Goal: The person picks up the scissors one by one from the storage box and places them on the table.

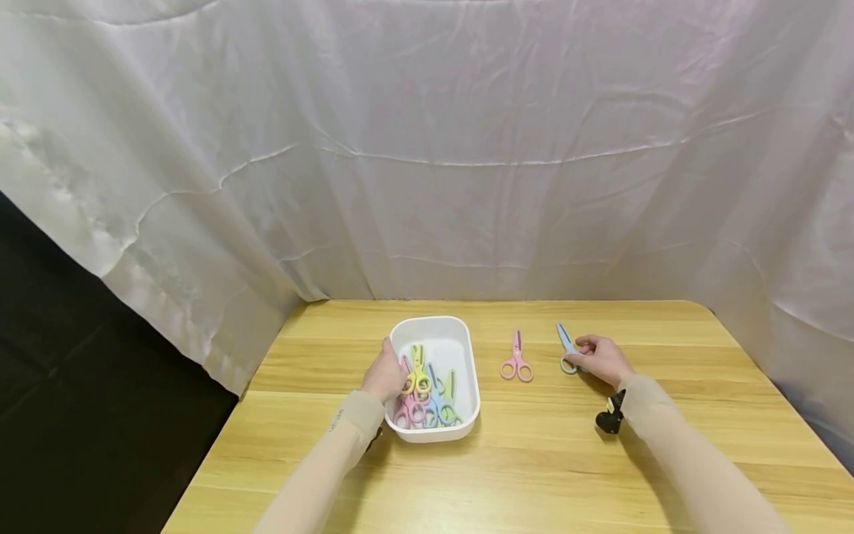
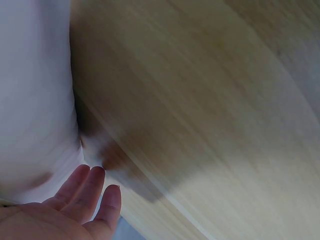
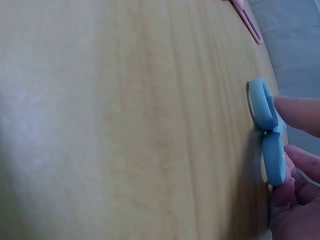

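Observation:
At the left side of a white plastic bin (image 1: pixel 437 436), my left hand (image 1: pixel 385 374) grips the wall, with its fingers (image 2: pixel 84 192) along the outside and the thumb side over the rim. Several pastel scissors lie heaped in the bin's near half, among them yellow scissors (image 1: pixel 418 365) on top and blue scissors (image 1: pixel 436 400). Over on the right, my right hand (image 1: pixel 603 360) holds another pair of light blue scissors (image 1: pixel 565 338) by the handles, blades pointing away from me. The right wrist view shows both handle rings (image 3: pixel 274 159) between thumb and fingers, close to the tabletop.
Pink scissors (image 1: pixel 517 362) lie closed on the wooden table (image 1: pixel 534 460) between the bin and my right hand. A pale curtain (image 1: pixel 467 208) hangs along the table's back edge and at both sides. Dark cloth (image 1: pixel 80 386) is at far left.

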